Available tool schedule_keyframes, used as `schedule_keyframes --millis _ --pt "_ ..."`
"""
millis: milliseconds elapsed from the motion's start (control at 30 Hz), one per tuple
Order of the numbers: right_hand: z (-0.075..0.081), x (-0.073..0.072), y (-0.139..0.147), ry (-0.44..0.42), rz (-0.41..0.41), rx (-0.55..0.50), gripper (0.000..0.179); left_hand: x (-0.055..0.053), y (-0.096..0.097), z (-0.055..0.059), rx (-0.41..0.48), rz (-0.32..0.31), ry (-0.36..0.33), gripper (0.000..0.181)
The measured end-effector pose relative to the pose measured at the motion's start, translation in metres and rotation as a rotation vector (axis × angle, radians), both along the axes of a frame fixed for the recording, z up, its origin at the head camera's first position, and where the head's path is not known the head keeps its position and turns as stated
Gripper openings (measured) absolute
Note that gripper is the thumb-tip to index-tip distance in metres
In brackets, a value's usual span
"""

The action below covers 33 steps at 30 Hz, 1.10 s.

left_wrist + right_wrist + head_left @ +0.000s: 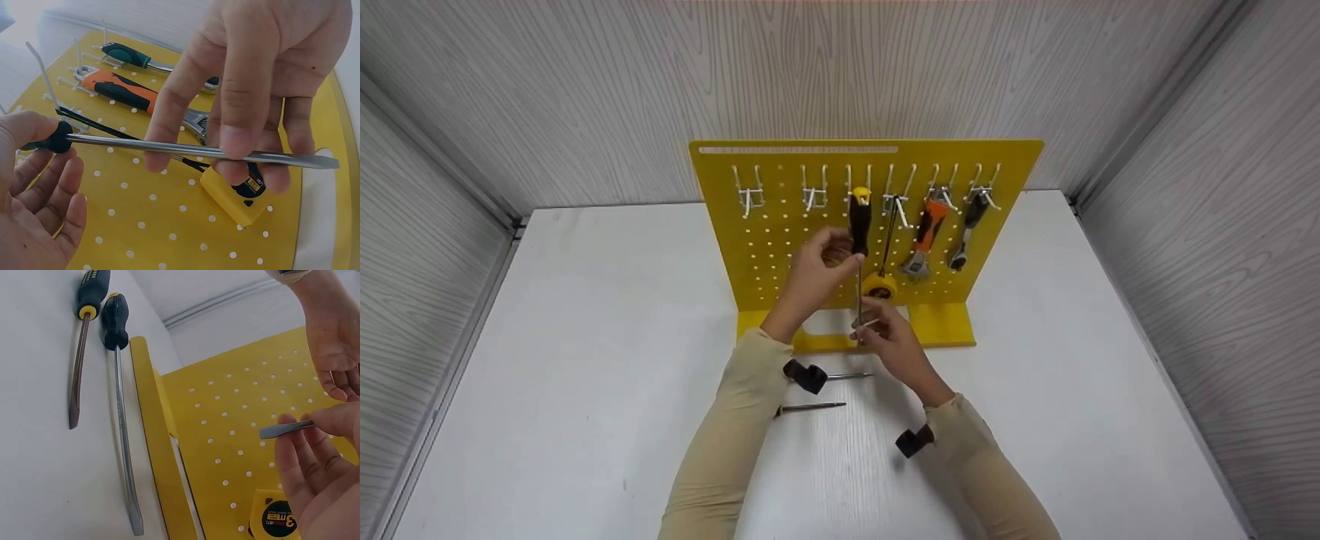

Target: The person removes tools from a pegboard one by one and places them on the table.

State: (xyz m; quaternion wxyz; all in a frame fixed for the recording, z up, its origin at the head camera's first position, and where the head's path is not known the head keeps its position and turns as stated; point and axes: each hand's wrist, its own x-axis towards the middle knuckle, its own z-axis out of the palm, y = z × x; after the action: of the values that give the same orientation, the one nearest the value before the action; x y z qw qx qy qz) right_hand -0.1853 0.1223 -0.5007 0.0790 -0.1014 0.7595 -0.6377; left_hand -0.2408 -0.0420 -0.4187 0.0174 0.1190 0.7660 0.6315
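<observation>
A flat-blade screwdriver (860, 221) with a black handle and yellow end stands upright before the yellow pegboard (765, 274), handle up. My left hand (814, 274) pinches it where the handle meets the shaft. Lower down, the thumb and fingers of my right hand (892, 341) pinch the steel shaft near the flat tip (275, 431). The handle's end is level with a white hook in the middle of the board; whether it touches that hook I cannot tell. Just right of the screwdriver, a yellow tape measure (879, 286) hangs by a black cord.
An orange-and-black adjustable wrench (931, 225) and a ratchet-like tool (976, 210) hang on hooks to the right. Bare white hooks (750, 199) are at the board's left. Below my left forearm, two more flat-blade screwdrivers (121, 399) lie on the white table (585, 337).
</observation>
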Motion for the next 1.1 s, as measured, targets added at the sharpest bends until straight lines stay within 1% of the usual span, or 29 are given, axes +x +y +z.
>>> schedule_keyframes --millis 167,367,567,700,967,1100 --pt "-0.001 0.004 0.003 -0.013 0.033 0.003 0.043 0.001 0.0 0.001 0.008 -0.004 -0.001 0.036" --pt "-0.001 0.007 0.003 0.004 0.048 0.001 0.04 0.001 -0.002 0.003 -0.009 -0.007 0.013 0.036" --pt "-0.003 0.008 0.004 0.003 0.048 -0.016 0.038 0.005 -0.003 0.003 -0.006 -0.017 0.03 0.035" --pt "-0.003 0.009 0.007 0.001 0.032 -0.018 0.037 0.008 -0.001 0.004 -0.016 -0.029 0.035 0.036" --pt "-0.001 0.013 0.009 0.031 0.034 0.004 0.037 0.012 -0.001 0.005 -0.024 -0.033 0.075 0.035" --pt "0.0 0.016 0.008 0.042 0.035 0.011 0.038 0.015 -0.002 0.006 -0.03 -0.032 0.078 0.035"
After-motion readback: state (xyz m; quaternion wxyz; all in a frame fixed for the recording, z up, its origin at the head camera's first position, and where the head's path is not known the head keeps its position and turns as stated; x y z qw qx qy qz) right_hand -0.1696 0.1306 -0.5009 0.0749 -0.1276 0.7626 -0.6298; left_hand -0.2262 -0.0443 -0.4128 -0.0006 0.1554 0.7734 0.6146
